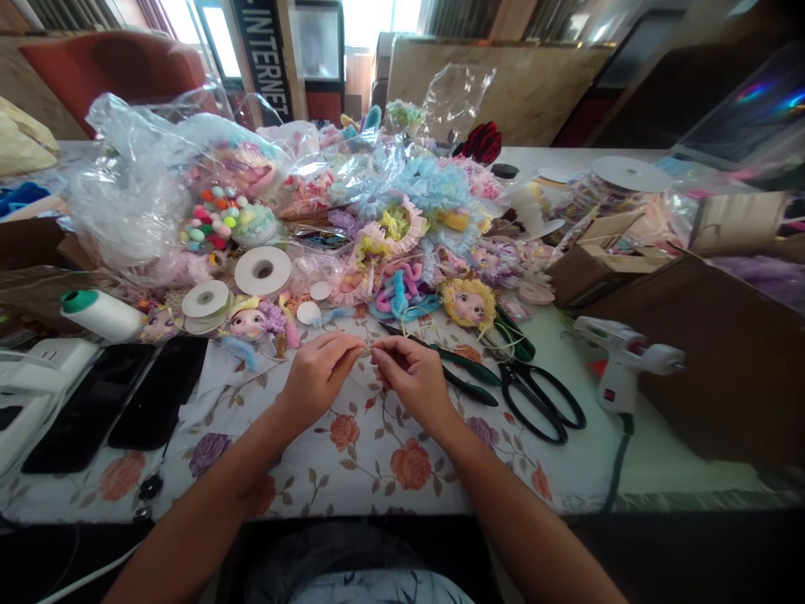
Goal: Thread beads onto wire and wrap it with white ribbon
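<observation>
My left hand (320,369) and my right hand (412,377) meet over the floral tablecloth (377,457), fingertips pinched together on something thin between them that I cannot make out. Just beyond my right hand lie green-handled pliers (462,373) and black scissors (537,394). A doll head with yellow hair (469,304) sits behind the pliers. Another doll head with a purple flower (251,320) lies left of my left hand.
A white glue gun (622,356) rests at the right beside open cardboard boxes (704,335). Ribbon rolls (262,270), a thread spool (101,314), plastic bags of pompoms and fabric flowers (390,218) crowd the back. Two black phones (119,398) lie at left.
</observation>
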A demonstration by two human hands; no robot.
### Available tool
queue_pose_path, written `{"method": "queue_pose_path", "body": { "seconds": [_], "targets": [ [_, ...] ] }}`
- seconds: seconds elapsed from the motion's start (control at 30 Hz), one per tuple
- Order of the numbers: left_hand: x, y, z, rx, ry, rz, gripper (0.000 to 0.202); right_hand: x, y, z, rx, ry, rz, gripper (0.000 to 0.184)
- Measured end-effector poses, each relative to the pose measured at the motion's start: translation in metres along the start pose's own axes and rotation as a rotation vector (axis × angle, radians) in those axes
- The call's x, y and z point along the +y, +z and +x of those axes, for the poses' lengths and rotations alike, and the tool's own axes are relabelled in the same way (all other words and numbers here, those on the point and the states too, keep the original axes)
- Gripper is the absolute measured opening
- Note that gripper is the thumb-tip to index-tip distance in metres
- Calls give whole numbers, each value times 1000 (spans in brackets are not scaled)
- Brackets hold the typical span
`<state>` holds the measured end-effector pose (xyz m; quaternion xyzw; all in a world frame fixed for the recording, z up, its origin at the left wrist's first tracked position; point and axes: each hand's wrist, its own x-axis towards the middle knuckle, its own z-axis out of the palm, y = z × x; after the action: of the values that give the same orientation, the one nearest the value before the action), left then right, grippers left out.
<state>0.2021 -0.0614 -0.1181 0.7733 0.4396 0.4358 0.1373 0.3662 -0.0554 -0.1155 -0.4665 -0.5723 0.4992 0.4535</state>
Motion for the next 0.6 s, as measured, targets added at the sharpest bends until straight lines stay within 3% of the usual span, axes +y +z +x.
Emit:
{"method": "queue_pose_path", "body": {
  "seconds": [0.27,0.6],
  "targets": [
    [-4,1,-1,-30,101,54,16,3,-4,2,-57,-46,-191,20],
    [-6,2,-1,-65,57,68,16,3,-4,1,-53,-76,-203,17]
  ]
}}
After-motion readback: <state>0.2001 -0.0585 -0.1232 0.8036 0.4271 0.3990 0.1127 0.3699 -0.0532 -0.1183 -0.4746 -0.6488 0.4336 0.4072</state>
